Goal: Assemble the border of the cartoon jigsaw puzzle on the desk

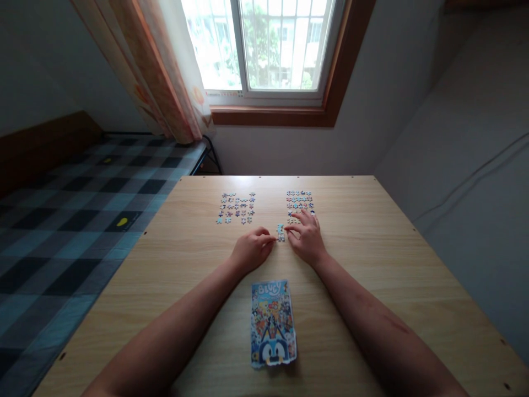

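Observation:
A small joined cluster of jigsaw puzzle pieces [280, 232], light blue and white, lies on the table between my two hands. My left hand [254, 248] rests at its left side, fingers bunched and closed, with the fingertips at the lower left edge of the cluster. On the other side, my right hand [306, 238] has its fingers apart, the thumb and index tips at the cluster's right edge. Its other fingers reach over the nearest row of the right group of loose puzzle pieces [300, 199], hiding some of them.
Another spaced group of loose puzzle pieces [237, 206] lies at the back left. Between my forearms, close to me, is a Bluey picture box [273, 325]. The wooden table [363, 264] ends before the window wall; a checked bed [95, 204] stands to the left.

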`<action>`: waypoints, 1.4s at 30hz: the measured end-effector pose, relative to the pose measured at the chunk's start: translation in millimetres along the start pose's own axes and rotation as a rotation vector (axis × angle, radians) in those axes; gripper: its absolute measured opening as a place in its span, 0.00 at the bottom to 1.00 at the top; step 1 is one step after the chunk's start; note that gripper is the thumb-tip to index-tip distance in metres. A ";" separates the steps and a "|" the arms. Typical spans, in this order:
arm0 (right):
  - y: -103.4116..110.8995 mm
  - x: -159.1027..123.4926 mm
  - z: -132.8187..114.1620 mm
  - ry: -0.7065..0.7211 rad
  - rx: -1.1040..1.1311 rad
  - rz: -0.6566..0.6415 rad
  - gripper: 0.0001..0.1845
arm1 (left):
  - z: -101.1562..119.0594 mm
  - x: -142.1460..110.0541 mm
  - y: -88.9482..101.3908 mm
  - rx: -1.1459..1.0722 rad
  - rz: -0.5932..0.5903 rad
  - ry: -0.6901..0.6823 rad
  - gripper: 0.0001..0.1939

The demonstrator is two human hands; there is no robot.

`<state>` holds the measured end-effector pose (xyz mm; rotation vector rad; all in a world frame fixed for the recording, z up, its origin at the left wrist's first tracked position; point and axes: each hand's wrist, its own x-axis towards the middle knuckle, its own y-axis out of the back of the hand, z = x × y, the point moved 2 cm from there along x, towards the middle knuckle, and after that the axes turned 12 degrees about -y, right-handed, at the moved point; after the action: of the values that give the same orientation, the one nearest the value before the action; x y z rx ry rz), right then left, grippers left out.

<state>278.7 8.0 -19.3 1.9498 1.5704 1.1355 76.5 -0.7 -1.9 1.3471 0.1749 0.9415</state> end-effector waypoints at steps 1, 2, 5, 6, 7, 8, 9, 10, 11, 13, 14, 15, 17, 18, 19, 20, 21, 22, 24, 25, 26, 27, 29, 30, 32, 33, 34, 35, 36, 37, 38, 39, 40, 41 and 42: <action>0.0 -0.6 -0.8 0.008 -0.011 -0.017 0.08 | 0.0 0.0 -0.1 -0.001 -0.002 -0.002 0.12; 0.2 -1.4 -1.9 0.016 -0.022 -0.035 0.08 | 0.0 0.0 -0.2 -0.001 -0.006 -0.004 0.12; 1.7 -3.5 -5.8 0.049 -0.057 -0.082 0.09 | -0.3 -0.1 -1.3 0.003 -0.017 -0.005 0.12; 2.1 -4.2 -6.9 0.063 -0.070 -0.096 0.10 | -0.4 -0.2 -1.7 0.004 -0.018 -0.004 0.12; 2.3 -4.7 -7.9 0.078 -0.083 -0.110 0.11 | -0.6 -0.4 -2.2 0.003 -0.017 -0.005 0.12; 2.3 -5.1 -8.6 0.091 -0.095 -0.122 0.11 | -0.8 -0.6 -2.6 0.001 -0.017 -0.006 0.12; 2.2 -5.5 -9.0 0.102 -0.105 -0.131 0.12 | -0.9 -0.9 -2.9 -0.003 -0.015 -0.007 0.12; 1.9 -5.9 -9.1 0.108 -0.111 -0.137 0.12 | -1.1 -1.3 -3.1 -0.006 -0.014 -0.006 0.12; 1.5 -6.2 -8.9 0.111 -0.115 -0.139 0.12 | -1.2 -1.8 -3.2 -0.010 -0.011 -0.004 0.12; 0.2 -6.8 -8.2 0.113 -0.115 -0.139 0.12 | -1.2 -2.9 -3.0 -0.015 -0.006 -0.001 0.12; -0.6 -7.0 -7.7 0.114 -0.114 -0.140 0.12 | -1.2 -3.5 -2.7 -0.018 -0.002 0.000 0.12; -1.5 -7.3 -7.2 0.116 -0.114 -0.141 0.12 | -1.1 -4.1 -2.4 -0.021 0.002 -0.002 0.12; -3.4 -7.6 -6.2 0.118 -0.115 -0.144 0.13 | -0.6 -5.2 -1.8 -0.028 0.009 -0.006 0.12; -4.2 -7.7 -5.7 0.115 -0.117 -0.144 0.14 | -0.2 -5.7 -1.4 -0.031 0.014 -0.007 0.12; -5.0 -7.8 -5.2 0.111 -0.119 -0.144 0.15 | 0.1 -6.1 -1.0 -0.032 0.023 -0.008 0.12; -5.7 -7.8 -4.8 0.107 -0.121 -0.142 0.16 | 0.2 -6.4 -0.3 -0.033 0.035 -0.009 0.13; -6.3 -7.8 -4.4 0.104 -0.122 -0.140 0.17 | -0.1 -6.7 0.8 -0.031 0.050 -0.011 0.13; -6.8 -7.8 -4.1 0.104 -0.121 -0.138 0.18 | -1.3 -7.0 2.5 -0.024 0.070 -0.013 0.13; -7.3 -7.8 -3.6 0.106 -0.112 -0.131 0.20 | -8.5 -7.7 9.0 0.018 0.131 0.004 0.13; -7.3 -7.6 -3.4 0.103 -0.104 -0.125 0.20 | -15.4 -8.2 14.2 0.056 0.169 0.031 0.12; -7.0 -7.4 -3.2 0.095 -0.093 -0.119 0.20 | -24.9 -8.9 20.5 0.101 0.206 0.075 0.12; -6.5 -7.1 -3.0 0.082 -0.080 -0.110 0.20 | -37.1 -9.7 27.8 0.153 0.234 0.134 0.12; -5.3 -6.0 -2.6 0.049 -0.054 -0.088 0.19 | -68.0 -11.6 43.0 0.218 0.233 0.273 0.13; -4.7 -5.4 -2.4 0.034 -0.041 -0.076 0.19 | -85.6 -12.4 50.1 0.238 0.202 0.345 0.15; -4.1 -3.6 -1.5 0.010 -0.018 -0.051 0.18 | -120.8 -13.1 61.9 0.275 0.117 0.469 0.19; -4.2 -2.7 -0.8 0.000 -0.007 -0.040 0.18 | -136.9 -12.5 65.7 0.287 0.052 0.507 0.22; -4.5 -1.6 0.2 -0.012 0.004 -0.027 0.17 | -151.2 -11.2 67.6 0.297 -0.042 0.527 0.24; -5.1 -0.6 1.5 -0.025 0.014 -0.013 0.17 | -163.2 -9.2 69.1 0.297 -0.082 0.532 0.25; -5.7 0.3 2.7 -0.038 0.023 0.003 0.16 | -173.0 -6.5 69.6 0.295 -0.112 0.533 0.26; -6.4 1.1 3.9 -0.047 0.030 0.017 0.16 | -180.9 -3.5 69.1 0.294 -0.140 0.529 0.27; -6.9 1.6 4.9 -0.053 0.036 0.030 0.15 | -186.9 -0.1 68.1 0.292 -0.160 0.523 0.27; -7.4 1.9 5.5 -0.054 0.041 0.041 0.15 | -191.6 3.1 66.8 0.293 -0.181 0.516 0.27; -7.7 1.9 5.9 -0.052 0.044 0.051 0.15 | -195.2 6.1 65.3 0.298 -0.201 0.511 0.27; -7.9 1.9 6.0 -0.050 0.046 0.058 0.15 | -198.2 8.7 64.1 0.305 -0.219 0.508 0.27; -8.0 1.8 6.0 -0.048 0.049 0.065 0.15 | -200.6 10.5 63.4 0.315 -0.233 0.510 0.26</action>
<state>278.5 13.1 -28.0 2.0578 1.5336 1.0770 -68.8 151.8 4.0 1.3093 0.8822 1.0712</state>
